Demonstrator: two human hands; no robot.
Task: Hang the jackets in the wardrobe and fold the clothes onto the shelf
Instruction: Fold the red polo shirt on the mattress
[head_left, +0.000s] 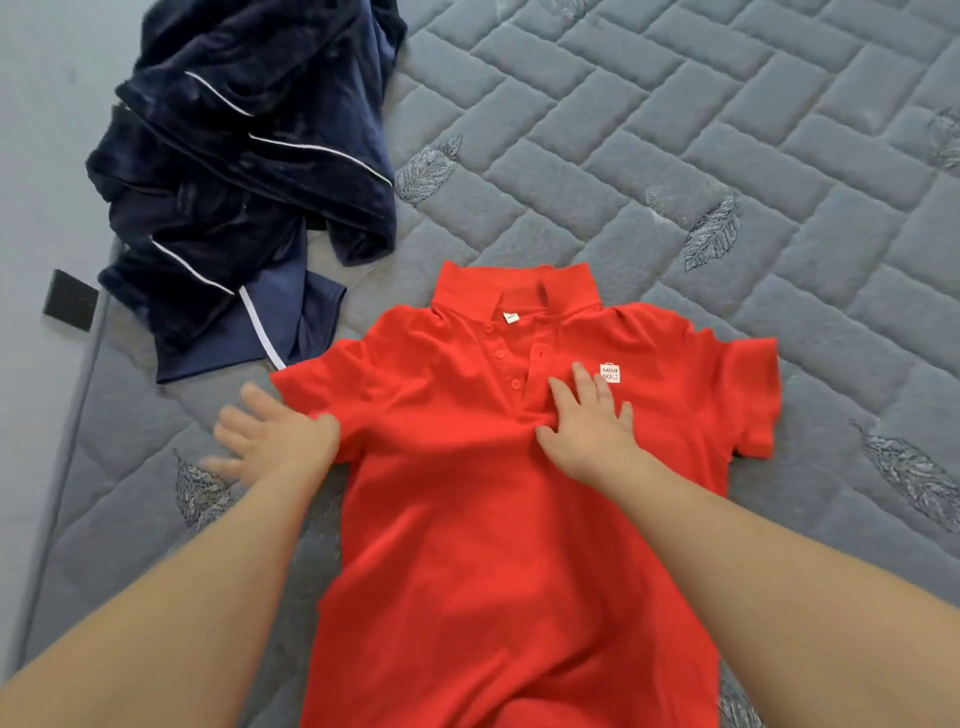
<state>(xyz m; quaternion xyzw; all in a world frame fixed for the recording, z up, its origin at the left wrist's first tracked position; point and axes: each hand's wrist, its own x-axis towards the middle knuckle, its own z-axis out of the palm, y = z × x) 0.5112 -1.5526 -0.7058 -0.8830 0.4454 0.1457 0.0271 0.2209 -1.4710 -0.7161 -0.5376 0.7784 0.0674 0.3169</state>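
Note:
A red polo shirt lies face up and spread flat on the grey quilted mattress, collar away from me. My right hand presses flat on its chest just below the button placket, fingers straight beside the small white logo. My left hand lies with spread fingers at the edge of the shirt's left sleeve, partly on the mattress; it is blurred. A crumpled dark navy velvet garment with white piping lies at the upper left, apart from the shirt.
The mattress edge runs down the left side, with pale floor beyond it. A small black square object sits by that edge. Bare quilted surface extends to the right and far side.

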